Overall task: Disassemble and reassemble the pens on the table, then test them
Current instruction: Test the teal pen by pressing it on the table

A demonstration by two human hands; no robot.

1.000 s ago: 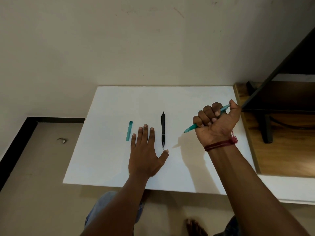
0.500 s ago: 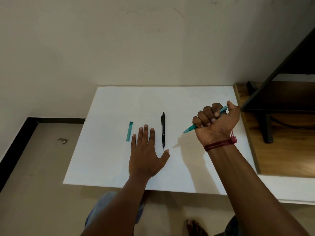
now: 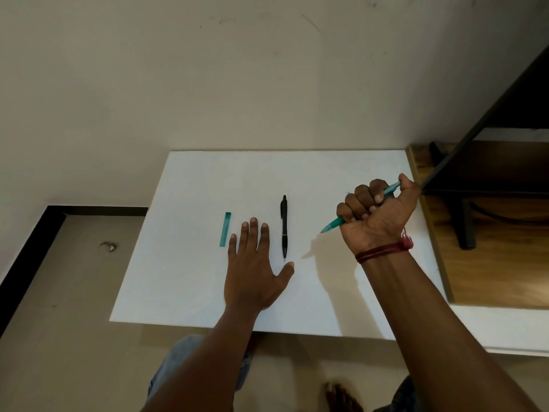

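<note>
Pen [image 3: 334, 225] at right of frame seems light, stiff and slippery; our right grip [image 3: 377, 212] is curled round its middle, left grip [image 3: 252, 272] lies spread on the table [image 3: 193, 188].

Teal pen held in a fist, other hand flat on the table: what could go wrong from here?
The right hand grips the teal pen in a fist, tip aimed down and left; a test stroke may be poorly controlled.
The left hand lies flat between the teal cap and the black pen; a sideways shift could knock either away.
</note>
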